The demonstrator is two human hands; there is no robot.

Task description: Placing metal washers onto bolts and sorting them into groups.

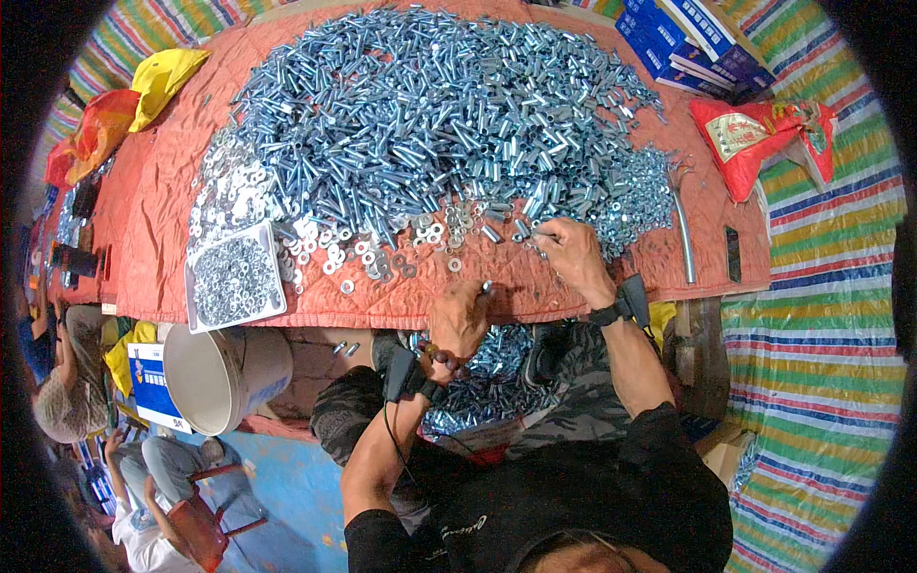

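Note:
My left hand [458, 323] is closed at the table's front edge. A small shiny metal piece [487, 286] shows at its fingertips; its exact kind is hard to make out. To the right, my right hand [575, 258] is pinched just above the cloth, beside a short metal sleeve [522, 228]; whatever its fingers hold is hidden. A large heap of metal bolts and sleeves [411, 105] spreads beyond both hands. Loose flat washers [348, 286] lie to the left of them, and small nuts [650, 186] are heaped on the right.
A white tray [278, 277] of small metal rings sits at the front left of the red cloth [162, 191]. A bucket [277, 358] stands below it. More metal parts [497, 396] lie between my legs. A metal rod [686, 239], red bag [735, 143] and blue boxes [659, 43] are at right.

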